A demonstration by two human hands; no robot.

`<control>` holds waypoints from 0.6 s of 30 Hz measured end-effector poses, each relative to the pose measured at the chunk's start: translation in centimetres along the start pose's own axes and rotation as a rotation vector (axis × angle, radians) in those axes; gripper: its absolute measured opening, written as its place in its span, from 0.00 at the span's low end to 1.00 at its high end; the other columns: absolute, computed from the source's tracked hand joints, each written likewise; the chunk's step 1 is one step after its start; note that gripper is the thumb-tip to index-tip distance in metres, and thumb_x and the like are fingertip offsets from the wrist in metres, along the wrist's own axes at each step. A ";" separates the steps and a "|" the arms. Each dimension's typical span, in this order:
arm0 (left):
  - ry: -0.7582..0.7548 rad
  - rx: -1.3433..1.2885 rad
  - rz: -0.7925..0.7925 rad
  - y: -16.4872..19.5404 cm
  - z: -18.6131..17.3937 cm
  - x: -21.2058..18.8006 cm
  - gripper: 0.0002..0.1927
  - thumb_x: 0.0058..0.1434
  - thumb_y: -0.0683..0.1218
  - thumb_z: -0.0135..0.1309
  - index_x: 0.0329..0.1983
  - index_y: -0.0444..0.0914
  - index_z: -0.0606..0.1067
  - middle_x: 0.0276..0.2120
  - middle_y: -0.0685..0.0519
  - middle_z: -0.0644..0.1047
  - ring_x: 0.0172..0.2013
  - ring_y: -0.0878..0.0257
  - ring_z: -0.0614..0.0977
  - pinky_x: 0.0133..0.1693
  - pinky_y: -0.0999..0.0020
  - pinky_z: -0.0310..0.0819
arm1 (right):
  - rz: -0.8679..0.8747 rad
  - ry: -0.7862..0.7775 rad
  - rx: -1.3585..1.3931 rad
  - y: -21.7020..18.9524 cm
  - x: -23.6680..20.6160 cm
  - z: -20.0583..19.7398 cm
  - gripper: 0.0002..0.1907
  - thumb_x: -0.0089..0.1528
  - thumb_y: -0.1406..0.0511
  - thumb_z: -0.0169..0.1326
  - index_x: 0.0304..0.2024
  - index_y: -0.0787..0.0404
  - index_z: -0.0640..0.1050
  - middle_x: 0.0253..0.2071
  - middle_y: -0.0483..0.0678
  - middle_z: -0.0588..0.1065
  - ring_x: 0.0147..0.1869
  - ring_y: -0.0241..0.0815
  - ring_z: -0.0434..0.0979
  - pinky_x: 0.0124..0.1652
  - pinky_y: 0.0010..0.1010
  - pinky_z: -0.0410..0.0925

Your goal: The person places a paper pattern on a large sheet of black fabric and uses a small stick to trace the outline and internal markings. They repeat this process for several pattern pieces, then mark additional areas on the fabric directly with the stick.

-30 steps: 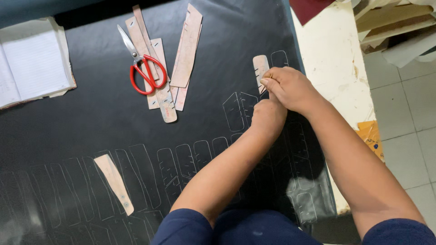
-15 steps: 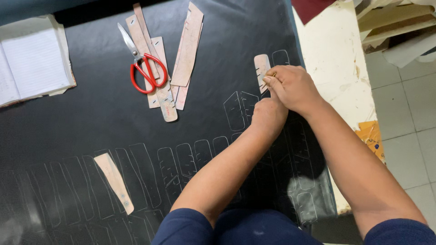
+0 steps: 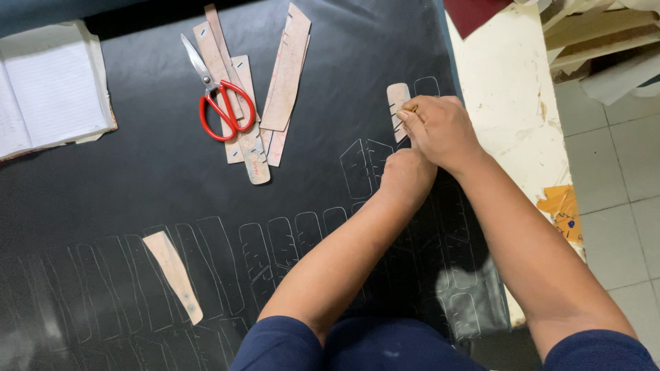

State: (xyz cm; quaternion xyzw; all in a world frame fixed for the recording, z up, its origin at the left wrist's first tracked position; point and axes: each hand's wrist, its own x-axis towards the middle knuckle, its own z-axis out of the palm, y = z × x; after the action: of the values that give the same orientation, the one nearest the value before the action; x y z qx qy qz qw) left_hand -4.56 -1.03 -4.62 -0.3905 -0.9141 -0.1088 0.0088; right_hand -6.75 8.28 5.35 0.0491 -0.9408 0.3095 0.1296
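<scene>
A small tan cardboard template (image 3: 397, 104) lies on a black leather sheet (image 3: 137, 185) covered with traced white outlines. My right hand (image 3: 440, 127) is closed around a thin yellowish marking tool (image 3: 412, 108), whose tip touches the template's right edge. My left hand (image 3: 407, 173) presses down just below the template, partly under the right hand. It shows only as a rounded end, with no fingers visible.
Red-handled scissors (image 3: 218, 103) lie on several tan templates (image 3: 285, 72) at the top. Another tan template (image 3: 175, 275) lies lower left. An open notebook (image 3: 48, 89) is at the far left. A pale table edge (image 3: 502, 96) and tiled floor (image 3: 619, 172) are to the right.
</scene>
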 end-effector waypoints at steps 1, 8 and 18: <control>0.002 -0.038 -0.002 -0.1 -0.1 0.0 0.04 0.54 0.40 0.56 0.31 0.35 0.78 0.22 0.48 0.76 0.22 0.58 0.81 0.21 0.61 0.72 | 0.041 -0.021 0.027 0.1 0.1 0.0 0.08 0.68 0.64 0.56 0.38 0.61 0.82 0.32 0.48 0.79 0.36 0.51 0.78 0.45 0.41 0.69; 0.131 0.023 -0.036 -0.7 -1.4 -0.1 0.31 0.57 0.41 0.54 0.59 0.12 0.68 0.37 0.30 0.77 0.19 0.58 0.81 0.20 0.63 0.75 | -0.082 0.125 -0.112 1.2 1.2 0.5 0.07 0.68 0.66 0.57 0.38 0.63 0.82 0.35 0.50 0.81 0.38 0.52 0.80 0.45 0.42 0.69; 0.169 0.082 0.075 -2.5 -5.3 -0.4 0.17 0.60 0.44 0.49 0.46 0.28 0.79 0.53 0.34 0.75 0.55 0.44 0.76 0.55 0.46 0.66 | -0.115 0.140 -0.145 2.0 2.8 1.5 0.09 0.70 0.64 0.57 0.39 0.64 0.82 0.34 0.51 0.81 0.38 0.52 0.80 0.46 0.43 0.70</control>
State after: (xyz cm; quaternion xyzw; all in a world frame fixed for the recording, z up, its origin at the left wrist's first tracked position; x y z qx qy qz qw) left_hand -6.41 -4.09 0.08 -0.4133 -0.8985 -0.1035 0.1060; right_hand -10.14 8.98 3.84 0.0719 -0.9449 0.2354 0.2158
